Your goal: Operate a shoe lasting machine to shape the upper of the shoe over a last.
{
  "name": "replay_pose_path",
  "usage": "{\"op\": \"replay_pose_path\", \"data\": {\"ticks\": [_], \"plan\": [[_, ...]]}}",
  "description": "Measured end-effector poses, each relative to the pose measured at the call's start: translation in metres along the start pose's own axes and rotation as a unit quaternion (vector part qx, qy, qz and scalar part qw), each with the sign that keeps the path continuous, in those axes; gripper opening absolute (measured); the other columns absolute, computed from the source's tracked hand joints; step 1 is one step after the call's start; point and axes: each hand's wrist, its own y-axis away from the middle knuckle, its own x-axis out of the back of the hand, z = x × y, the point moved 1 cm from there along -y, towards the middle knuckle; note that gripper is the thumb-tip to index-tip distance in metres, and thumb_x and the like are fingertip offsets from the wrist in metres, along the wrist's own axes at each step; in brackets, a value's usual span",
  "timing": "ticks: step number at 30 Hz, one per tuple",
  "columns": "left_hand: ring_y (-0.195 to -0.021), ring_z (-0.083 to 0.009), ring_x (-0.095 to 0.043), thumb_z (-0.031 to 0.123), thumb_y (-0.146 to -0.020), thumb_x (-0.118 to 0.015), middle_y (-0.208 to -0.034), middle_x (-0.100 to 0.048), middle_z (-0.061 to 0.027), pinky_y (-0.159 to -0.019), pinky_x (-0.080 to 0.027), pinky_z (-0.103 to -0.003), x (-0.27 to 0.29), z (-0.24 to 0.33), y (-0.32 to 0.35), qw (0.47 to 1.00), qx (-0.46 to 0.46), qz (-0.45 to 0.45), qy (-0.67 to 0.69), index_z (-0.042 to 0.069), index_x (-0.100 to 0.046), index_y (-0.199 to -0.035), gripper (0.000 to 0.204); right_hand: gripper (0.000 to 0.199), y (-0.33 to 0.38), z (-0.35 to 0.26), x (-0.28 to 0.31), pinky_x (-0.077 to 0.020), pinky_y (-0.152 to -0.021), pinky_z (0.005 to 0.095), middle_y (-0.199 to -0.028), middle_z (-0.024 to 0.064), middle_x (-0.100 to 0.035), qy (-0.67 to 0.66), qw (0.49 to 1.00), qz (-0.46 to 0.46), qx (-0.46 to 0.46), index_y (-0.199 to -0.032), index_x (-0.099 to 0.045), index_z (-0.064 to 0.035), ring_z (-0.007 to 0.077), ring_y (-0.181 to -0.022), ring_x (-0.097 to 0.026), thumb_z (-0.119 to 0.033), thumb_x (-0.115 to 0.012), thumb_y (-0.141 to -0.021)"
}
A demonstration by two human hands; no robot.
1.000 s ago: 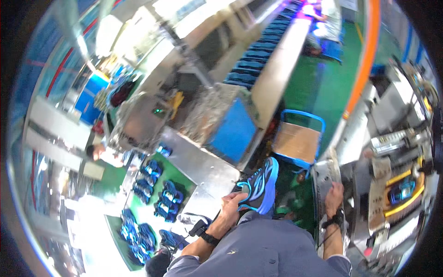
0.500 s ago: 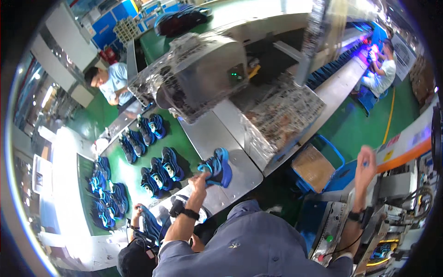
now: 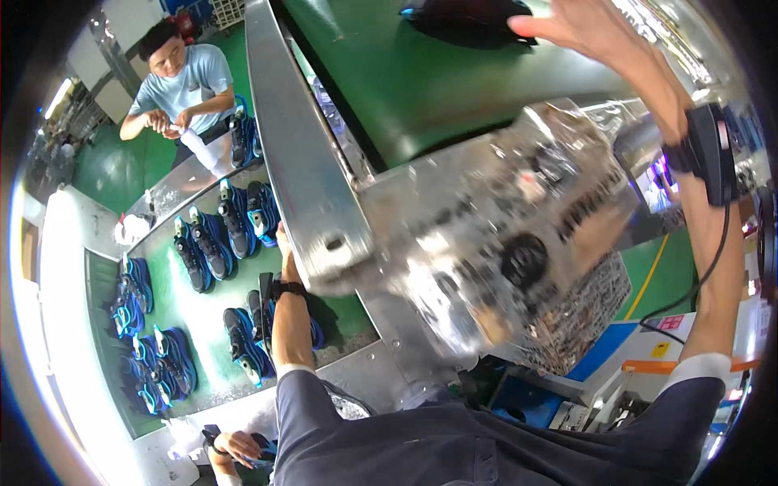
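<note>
My left hand [image 3: 286,247] reaches over the green work surface, beside the shoe [image 3: 261,212] at the end of a row. A metal beam [image 3: 312,162] hides most of that hand, so its fingers and anything in them do not show. My right hand [image 3: 571,31] stretches above the upper green belt [image 3: 356,65], fingers extended and blurred at the frame's top, no object visible in it. Just left of its thumb lies a dark shoe [image 3: 462,18]. Dark sneakers with blue soles, such as one black shoe [image 3: 188,253], stand in groups near my left arm.
A plastic-wrapped machine head [image 3: 502,235] fills the space between my arms. Across the surface sits a co-worker [image 3: 186,89] holding a white object. Another person's hand [image 3: 239,445] is at the lower left. More shoes [image 3: 174,360] stand at the left edge.
My left hand has gone from holding a blue sneaker over the metal plate to behind the beam. My right hand has swung from the right side up over the belt. The view has shifted closer.
</note>
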Motion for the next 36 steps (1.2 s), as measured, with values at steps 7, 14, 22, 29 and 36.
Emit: {"op": "replay_pose_path", "data": {"ticks": [7, 14, 22, 29, 36], "plan": [[-0.088, -0.0266, -0.07, 0.013, -0.088, -0.076, -0.099, -0.071, -0.0195, -0.08, -0.059, -0.04, 0.022, -0.105, 0.157, 0.997, 0.002, -0.076, 0.027, -0.005, -0.074, -0.088, 0.018, 0.075, -0.082, 0.036, -0.092, -0.0523, -0.093, 0.0485, -0.121, 0.0177, -0.061, -0.007, 0.999, -0.039, -0.029, -0.125, -0.056, -0.0049, 0.0398, -0.11, -0.06, -0.023, -0.091, -0.06], [-0.103, -0.03, -0.072, 0.006, -0.092, -0.073, -0.115, -0.073, -0.0239, -0.093, -0.06, -0.042, 0.021, 0.002, 0.338, 0.796, 0.044, -0.501, 0.337, -0.006, -0.075, -0.094, 0.012, 0.071, -0.031, 0.041, -0.033, -0.0525, -0.084, 0.0522, -0.104, 0.0221, -0.062, -0.005, 0.99, 0.097, -0.099, -0.113, -0.054, -0.003, 0.0442, -0.099, -0.064, -0.034, -0.09, -0.06], [-0.12, -0.0372, -0.066, 0.015, -0.101, -0.065, -0.124, -0.069, -0.0254, -0.102, -0.055, -0.052, 0.11, 0.263, 0.395, 0.543, -0.108, -0.702, 0.448, -0.005, -0.073, -0.108, 0.023, 0.035, 0.143, 0.004, 0.192, -0.0583, -0.072, 0.029, -0.086, 0.0067, -0.074, -0.312, 0.856, 0.333, -0.243, -0.099, -0.073, -0.0059, 0.015, -0.078, -0.07, -0.035, -0.084, -0.083], [-0.124, -0.0355, -0.062, 0.077, -0.086, -0.061, -0.138, -0.062, -0.0175, -0.108, -0.051, -0.055, 0.094, 0.435, 0.496, 0.317, -0.16, -0.756, 0.55, -0.001, -0.05, -0.142, 0.097, 0.042, 0.342, -0.13, 0.257, -0.0559, -0.075, 0.0299, -0.087, 0.0093, -0.077, -0.335, 0.676, 0.392, -0.527, -0.098, -0.08, -0.004, 0.0161, -0.079, -0.071, -0.038, -0.089, -0.076], [-0.123, -0.0305, -0.063, 0.032, -0.094, -0.07, -0.139, -0.06, -0.0163, -0.108, -0.049, -0.045, 0.078, 0.365, 0.676, 0.266, 0.046, -0.887, 0.374, -0.003, -0.041, -0.149, 0.072, 0.067, 0.532, -0.374, 0.263, -0.0502, -0.096, 0.0374, -0.13, 0.01, -0.062, -0.252, 0.405, 0.44, -0.761, -0.145, -0.052, -0.0016, 0.0207, -0.117, -0.059, -0.048, -0.064, -0.098]]}}
